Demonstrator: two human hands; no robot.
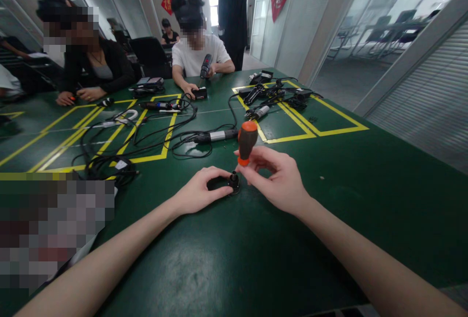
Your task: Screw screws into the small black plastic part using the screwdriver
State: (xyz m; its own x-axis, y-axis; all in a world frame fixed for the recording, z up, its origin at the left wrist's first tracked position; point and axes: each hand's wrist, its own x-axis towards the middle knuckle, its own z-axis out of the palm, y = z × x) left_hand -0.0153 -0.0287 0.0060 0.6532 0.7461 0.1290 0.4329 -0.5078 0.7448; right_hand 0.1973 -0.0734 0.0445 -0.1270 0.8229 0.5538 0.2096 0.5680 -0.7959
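My left hand (202, 189) rests on the green table, thumb and fingers closed around a small round black part (234, 184) that stands upright. A short stem rises from the middle of this part. Just to its right, my right hand (278, 175) pinches an orange and grey screwdriver (248, 139) near the lower collar of its handle. The handle points up and leans slightly right. Fingers hide the screwdriver's shaft and tip, so I cannot tell whether it touches the black part.
A black and silver electric screwdriver (218, 135) with coiled cable lies beyond my hands. More cables and tools (270, 93) fill the yellow-taped areas. Across the table (351, 209), a person in a white shirt (199, 56) holds a power driver (205, 66); another in black (95, 58) sits left.
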